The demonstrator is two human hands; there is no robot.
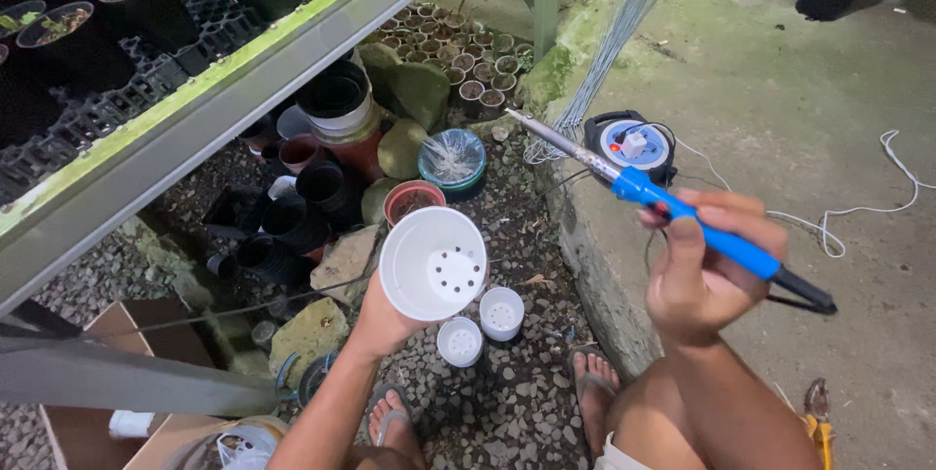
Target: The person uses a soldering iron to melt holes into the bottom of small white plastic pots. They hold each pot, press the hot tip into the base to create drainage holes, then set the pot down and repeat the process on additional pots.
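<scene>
My left hand (382, 319) holds a white plastic pot (432, 263) from below, its open mouth turned up toward me, with several holes showing in its bottom. My right hand (704, 270) grips a soldering iron with a blue handle (697, 221); its metal tip (531, 129) points up and left, well apart from the pot. A black cord leaves the handle's back end at the right. Two smaller white pots (482, 328) stand on the gravel just below the held pot.
A metal bench edge (224, 99) with black seedling pots crosses the upper left. Under it lie stacked pots, a blue bowl (452, 158) and rocks. An extension reel (632, 143) and a white cable (858, 209) rest on the concrete step. Cardboard boxes sit lower left; pliers (817, 413) lower right.
</scene>
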